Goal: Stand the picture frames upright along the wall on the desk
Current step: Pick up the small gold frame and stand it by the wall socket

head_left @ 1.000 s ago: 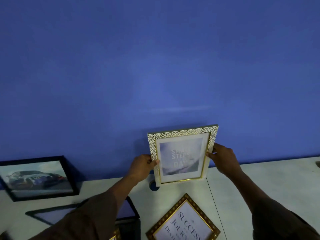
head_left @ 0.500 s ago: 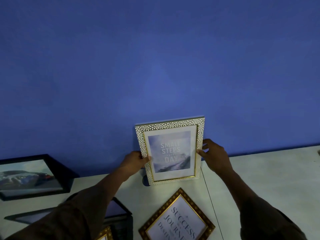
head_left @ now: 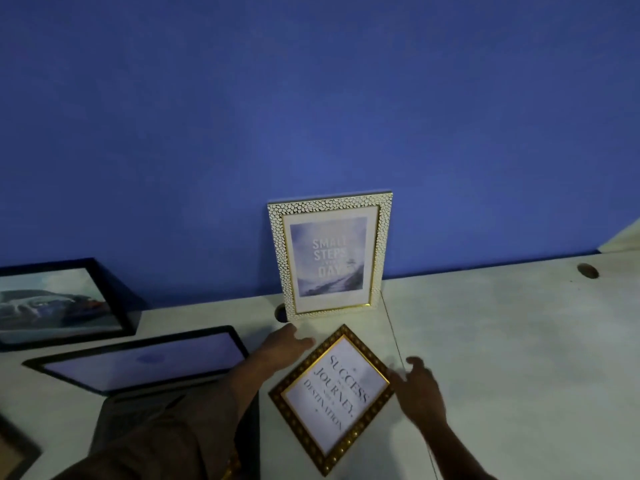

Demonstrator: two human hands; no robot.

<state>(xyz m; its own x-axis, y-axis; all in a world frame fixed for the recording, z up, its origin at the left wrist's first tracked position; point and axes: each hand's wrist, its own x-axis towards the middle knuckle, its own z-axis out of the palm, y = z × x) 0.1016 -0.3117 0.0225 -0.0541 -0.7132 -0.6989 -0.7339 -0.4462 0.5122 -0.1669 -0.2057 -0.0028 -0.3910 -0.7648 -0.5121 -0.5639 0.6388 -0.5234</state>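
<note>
A white pebble-patterned frame [head_left: 329, 256] reading "Small steps every day" stands upright on the white desk [head_left: 502, 341], leaning on the blue wall [head_left: 311, 98]. Nothing holds it. In front of it a gold-brown frame [head_left: 332, 396] with "Success is a journey" lies flat, turned like a diamond. My left hand [head_left: 282, 344] hovers at its upper-left corner, fingers apart, holding nothing. My right hand [head_left: 417, 382] is open beside its right corner, blurred. A black frame with a car picture [head_left: 59, 303] leans at the far left.
A large black frame [head_left: 138, 358] lies flat left of my left arm, with another dark frame under my sleeve. A frame corner [head_left: 14, 455] shows at the bottom left. A cable hole [head_left: 587, 270] sits at the desk's right; another [head_left: 280, 311] is by the white frame.
Both hands let go of the white frame, which now stands alone against the wall. They dropped down towards the flat gold-brown frame.
</note>
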